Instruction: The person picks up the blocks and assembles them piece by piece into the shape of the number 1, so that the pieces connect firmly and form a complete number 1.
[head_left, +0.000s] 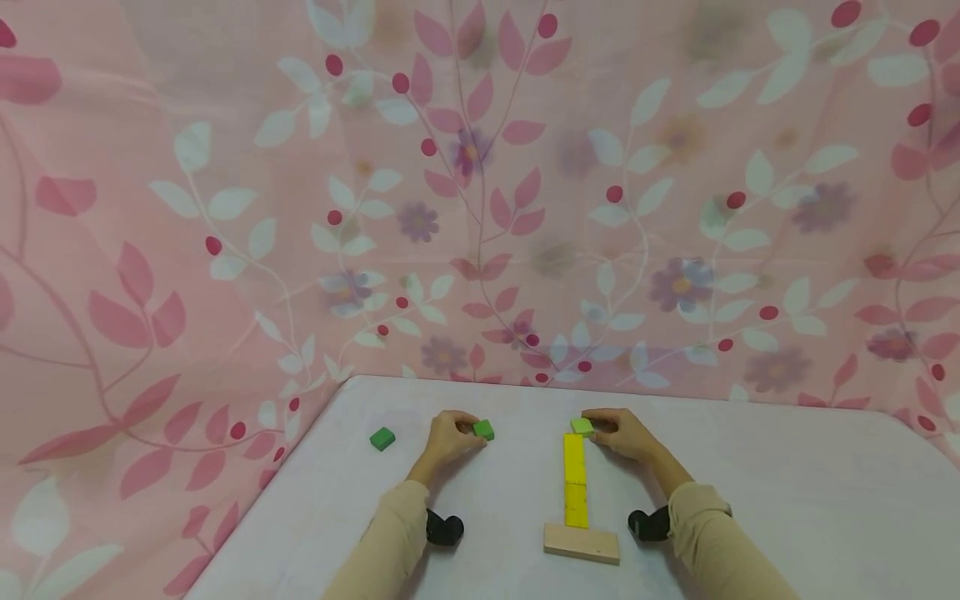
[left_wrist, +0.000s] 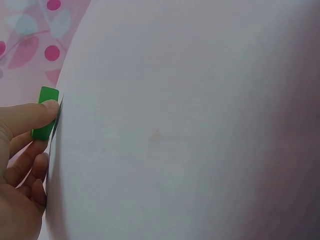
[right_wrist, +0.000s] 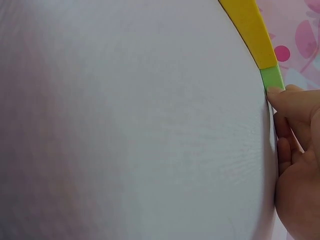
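My left hand (head_left: 448,437) pinches a green block (head_left: 483,430) between thumb and fingers. In the left wrist view that green block (left_wrist: 46,112) stands on edge in the grip, at the far left. My right hand (head_left: 626,435) pinches a light green block (head_left: 581,427) at the far end of a row of two yellow blocks (head_left: 575,481). The right wrist view has the light green block (right_wrist: 272,78) against the end of a yellow block (right_wrist: 252,32). A plain wooden block (head_left: 581,543) lies crosswise at the near end of the row.
Another green block (head_left: 382,438) lies on the white table (head_left: 810,483), left of my left hand. A pink curtain with leaves and flowers (head_left: 480,208) hangs behind the table. Black devices (head_left: 446,528) are strapped at both wrists.
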